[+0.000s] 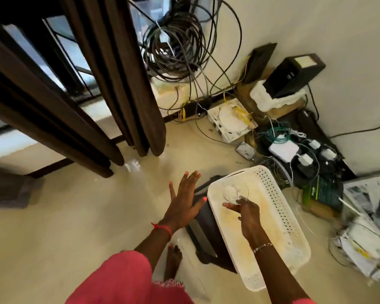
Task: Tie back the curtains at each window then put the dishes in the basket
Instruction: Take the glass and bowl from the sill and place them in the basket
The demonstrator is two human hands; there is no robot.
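Cream glossy floor [64, 216] fills most of the view and meets an off-white wall [316, 23] that runs from 12 to 3 o'clock. Long dark brown curtains [123, 73] hang in gathered folds at 10 to 11 o'clock, their hems reaching the floor, with panes of a dark-framed window [26, 40] showing between them. A big tangle of grey and black cables [176, 40] hangs against the wall at 12 o'clock.

At 4 to 5 o'clock a white rectangular plastic basket [277, 194] with a perforated side sits on a dark boxy stand [204, 224], overhanging it toward 4 o'clock. A blurred heap of printed papers [364, 227] lies on the floor at 3 to 4 o'clock. Along the wall at 2 o'clock stands a black box-shaped device [292, 73], and below it a cluster of white adapters [283, 150] lies among thin wires. A white open junction box [230, 119] with yellow wires lies at 1 o'clock.

The hands are apart. The left hand [184, 202] is flat with its fingers spread and straight, palm down over the 9 o'clock edge of the stand. I cannot tell whether it touches. The right hand [246, 213] reaches over the basket, its fingers curled on a small clear drinking glass [235, 191]. The glass is tipped on its side over the basket's far end. Whether it rests on the basket bottom is unclear.
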